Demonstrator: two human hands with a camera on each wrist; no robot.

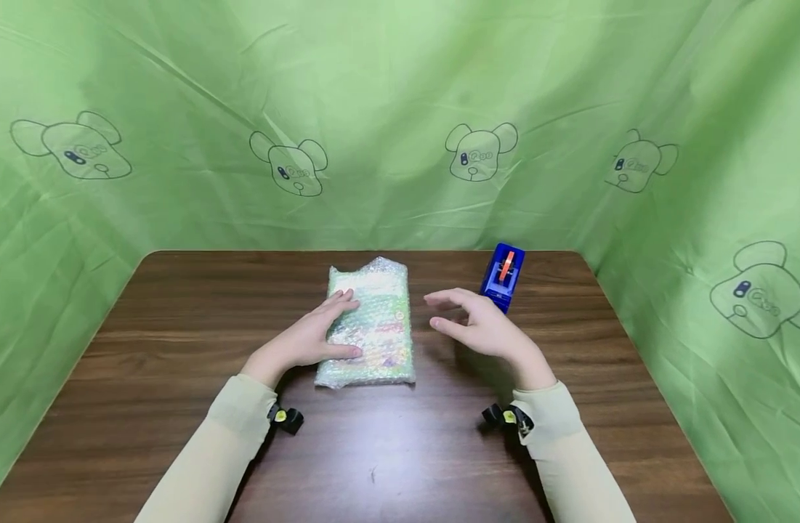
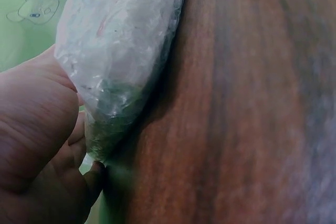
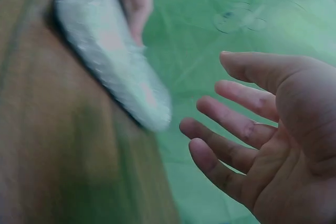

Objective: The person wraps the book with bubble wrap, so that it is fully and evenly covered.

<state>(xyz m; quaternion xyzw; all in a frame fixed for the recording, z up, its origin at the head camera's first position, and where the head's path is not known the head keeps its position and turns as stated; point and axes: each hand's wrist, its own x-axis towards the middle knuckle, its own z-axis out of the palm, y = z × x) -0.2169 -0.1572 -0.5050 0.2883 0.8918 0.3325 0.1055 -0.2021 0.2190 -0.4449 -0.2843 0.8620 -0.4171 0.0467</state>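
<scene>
A flat, book-like package wrapped in bubble wrap [image 1: 376,319] lies on the wooden table, with pale green and coloured print showing through. My left hand [image 1: 304,335] rests on its left side, thumb and fingers spread over the wrap. In the left wrist view, the left hand [image 2: 42,129] is right at the edge of the package [image 2: 121,35]. To the right of the package, my right hand [image 1: 487,327] hovers with loosely bent fingers and nothing in it. The right wrist view shows the palm and spread fingers of that hand [image 3: 262,140], apart from the package [image 3: 105,40].
Just beyond the right hand stands a blue tape dispenser [image 1: 498,280] with an orange wheel, partly hidden by that hand. Green cloth [image 1: 386,94] with bear-head drawings hangs around the back and sides of the brown wooden table [image 1: 197,305]. Each wrist wears a small black camera.
</scene>
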